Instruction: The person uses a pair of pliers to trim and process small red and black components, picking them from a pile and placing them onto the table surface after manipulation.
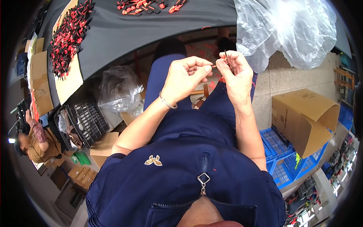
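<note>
Over my lap, my left hand [189,77] is closed in a pinch, thumb against fingers, on the end of a small reddish strip [214,66]. A metal bangle circles that wrist. My right hand [238,75] is closed around dark metal thread snips [227,57], blades pointing away from me. Its fingertips almost meet those of the left hand, and the strip spans the small gap between them. The fingers hide most of the snips and the strip. Bits of red thread [255,77] cling to my trousers beside the right hand.
A dark cloth-covered table [159,32] curves across the front. It bears a heap of small red-and-black pieces [70,39] at left and a smaller pile [141,6]. Clear plastic bags [287,30] hang at right, above a carton [302,117] on blue crates [278,145]. Another person [38,142] stands far left.
</note>
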`<state>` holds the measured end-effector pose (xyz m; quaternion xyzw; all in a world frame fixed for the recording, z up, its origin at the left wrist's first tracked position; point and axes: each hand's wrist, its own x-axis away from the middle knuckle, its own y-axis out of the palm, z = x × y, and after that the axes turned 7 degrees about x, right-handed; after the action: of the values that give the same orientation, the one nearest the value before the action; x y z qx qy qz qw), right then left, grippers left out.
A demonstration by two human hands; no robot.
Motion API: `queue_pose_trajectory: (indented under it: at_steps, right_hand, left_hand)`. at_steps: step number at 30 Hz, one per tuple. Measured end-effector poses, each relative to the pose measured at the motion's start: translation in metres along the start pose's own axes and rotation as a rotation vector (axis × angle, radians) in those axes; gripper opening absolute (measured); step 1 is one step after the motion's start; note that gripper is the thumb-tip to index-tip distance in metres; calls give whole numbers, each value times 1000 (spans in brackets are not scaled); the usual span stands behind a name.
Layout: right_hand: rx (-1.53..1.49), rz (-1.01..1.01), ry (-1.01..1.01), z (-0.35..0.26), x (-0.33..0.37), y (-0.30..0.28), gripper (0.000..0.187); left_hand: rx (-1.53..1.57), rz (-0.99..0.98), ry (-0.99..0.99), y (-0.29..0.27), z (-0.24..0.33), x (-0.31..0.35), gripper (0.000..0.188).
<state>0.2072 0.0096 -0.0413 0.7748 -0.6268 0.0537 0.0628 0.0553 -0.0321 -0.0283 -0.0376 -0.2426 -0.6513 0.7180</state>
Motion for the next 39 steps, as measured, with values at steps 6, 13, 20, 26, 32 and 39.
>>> queue_pose_trajectory:
  at_steps: [6, 13, 20, 26, 32, 39]
  right_hand:
    - [64, 15, 0, -6, 4, 4, 29]
    - [674, 207, -395, -6, 24, -2, 19]
    - [669, 219, -342, 0, 19, -3, 17]
    - [698, 195, -384, -4, 16, 1, 15]
    - [318, 146, -89, -4, 16, 1, 13]
    - [255, 102, -45, 2, 14, 0, 10]
  left_hand:
    - [310, -49, -206, -10, -1, -1, 13]
    - [429, 6, -139, -1, -2, 0, 11]
    - [343, 37, -95, 3, -4, 0, 8]
    - [346, 32, -38, 1, -3, -1, 9]
    - [330, 129, -9, -29, 28, 7, 12]
    - [693, 279, 567, -138, 105, -7, 35]
